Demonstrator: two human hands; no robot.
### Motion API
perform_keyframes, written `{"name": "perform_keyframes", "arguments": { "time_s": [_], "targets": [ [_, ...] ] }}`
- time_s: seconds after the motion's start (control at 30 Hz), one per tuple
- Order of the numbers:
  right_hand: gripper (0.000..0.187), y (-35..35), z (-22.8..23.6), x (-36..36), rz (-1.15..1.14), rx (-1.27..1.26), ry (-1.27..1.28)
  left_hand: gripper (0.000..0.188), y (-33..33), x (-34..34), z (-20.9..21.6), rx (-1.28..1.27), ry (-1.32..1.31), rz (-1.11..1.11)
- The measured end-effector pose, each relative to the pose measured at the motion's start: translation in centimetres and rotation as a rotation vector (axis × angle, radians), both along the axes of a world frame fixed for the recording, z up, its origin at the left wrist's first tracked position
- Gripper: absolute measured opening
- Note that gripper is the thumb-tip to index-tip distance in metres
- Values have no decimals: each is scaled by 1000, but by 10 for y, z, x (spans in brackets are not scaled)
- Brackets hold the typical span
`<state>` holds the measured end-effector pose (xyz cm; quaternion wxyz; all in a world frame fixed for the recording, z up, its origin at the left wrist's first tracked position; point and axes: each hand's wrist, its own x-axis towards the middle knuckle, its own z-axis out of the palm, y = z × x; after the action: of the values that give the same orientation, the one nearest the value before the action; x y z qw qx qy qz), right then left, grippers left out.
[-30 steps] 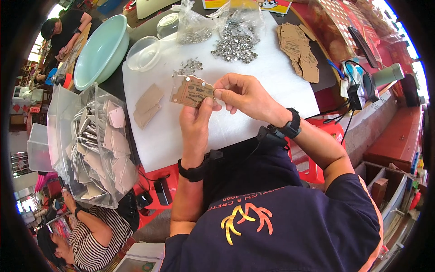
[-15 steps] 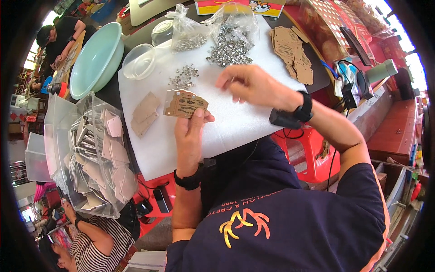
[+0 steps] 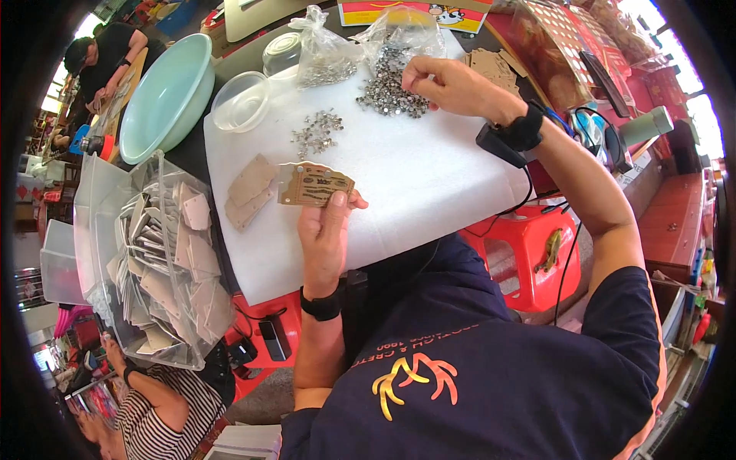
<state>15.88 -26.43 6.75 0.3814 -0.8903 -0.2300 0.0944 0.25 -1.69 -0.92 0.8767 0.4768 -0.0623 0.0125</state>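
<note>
My left hand [image 3: 326,238] pinches a brown printed card [image 3: 314,185] between thumb and fingers, near the front of the white sheet. The card has a scalloped upper edge and small bright spots along it. My right hand [image 3: 458,88] is at the right edge of a big pile of small silvery metal pieces [image 3: 383,92], its fingers curled together. Whatever lies between those fingertips is too small to make out. A smaller scatter of the same pieces [image 3: 316,133] lies beyond the card. Several plain brown cards [image 3: 250,193] overlap just left of it.
Brown cards [image 3: 494,67] are stacked at the far right, partly behind my right arm. A knotted clear bag [image 3: 326,61] and a round clear tub [image 3: 241,103] stand at the back. To the left are a pale green basin [image 3: 167,100] and a clear bin [image 3: 157,261] of cards. Two people sit on the left.
My right hand has moved away from the card, rightward and farther back, to the metal pile. My left hand still holds the card, which has tilted slightly.
</note>
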Motion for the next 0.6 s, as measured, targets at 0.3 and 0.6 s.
{"name": "perform_keyframes", "arguments": {
  "time_s": [0.3, 0.6],
  "targets": [
    [12, 10, -19, -2, 67, -200, -335, 18, 4, -3, 0, 268, -48, -86],
    [8, 17, -35, -8, 70, -376, -528, 23, 3, -3, 0, 265, -56, -82]
  ]
}}
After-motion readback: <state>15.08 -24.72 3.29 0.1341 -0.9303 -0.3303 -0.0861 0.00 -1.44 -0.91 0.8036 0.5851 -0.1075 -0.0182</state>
